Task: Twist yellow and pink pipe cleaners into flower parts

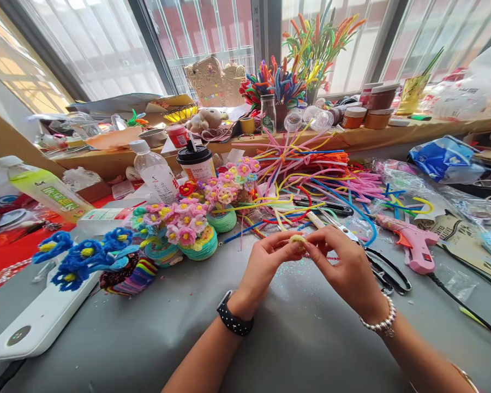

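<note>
Both hands meet over the grey tabletop [286, 327], near the middle of the head view. Between their fingertips is a small pale yellow fuzzy piece [298, 239]. My left hand [265, 267], with a dotted black watch band at the wrist, pinches it from the left. From the right, my right hand [343, 267], wearing a beaded bracelet, grips the same piece with thumb and fingers. Its lower part is hidden by the fingers. Fine glitter lies on the table below and around the hands.
Fuzzy-stick flower pots [198, 243] and blue flowers [88, 255] stand left, near a white device [45, 311]. Loose coloured fuzzy sticks [352, 183] lie behind the hands. Right are black-handled scissors [387, 273] and a pink glue gun [419, 245] with a cord. Bottles and a lidded cup [196, 164] stand behind.
</note>
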